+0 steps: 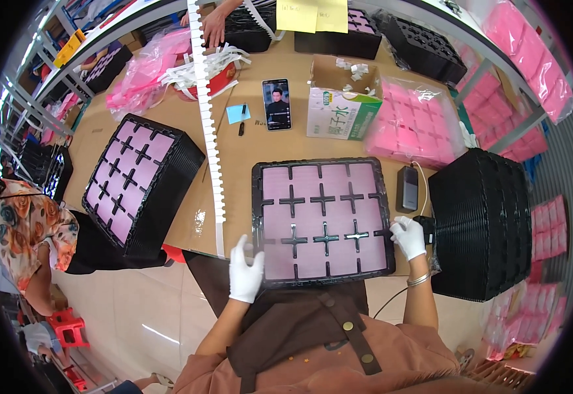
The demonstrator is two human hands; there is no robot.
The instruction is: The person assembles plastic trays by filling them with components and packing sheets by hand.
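Note:
In front of me on the cardboard-covered table lies a black plastic tray [258, 197] with cross-shaped dividers and pink sheets in its compartments. My left hand [246, 270], in a white glove, is beside the tray's lower left edge with its fingers apart and nothing in them. At the right rim, my right hand [408, 239], also gloved, has its fingers bent and closed at the tray's edge; its fingertips are partly hidden. Close by that hand are a dark power bank [406, 189] with a white cable and a tall stack of black trays [480, 226].
Another tray stack with pink sheets [178, 177] stands left. Beyond are a phone [276, 105], an open carton [345, 102], bagged pink sheets [411, 125] and a white notched strip [209, 125]. A co-worker's hand [213, 27] is at the far side; another person [30, 230] is at left.

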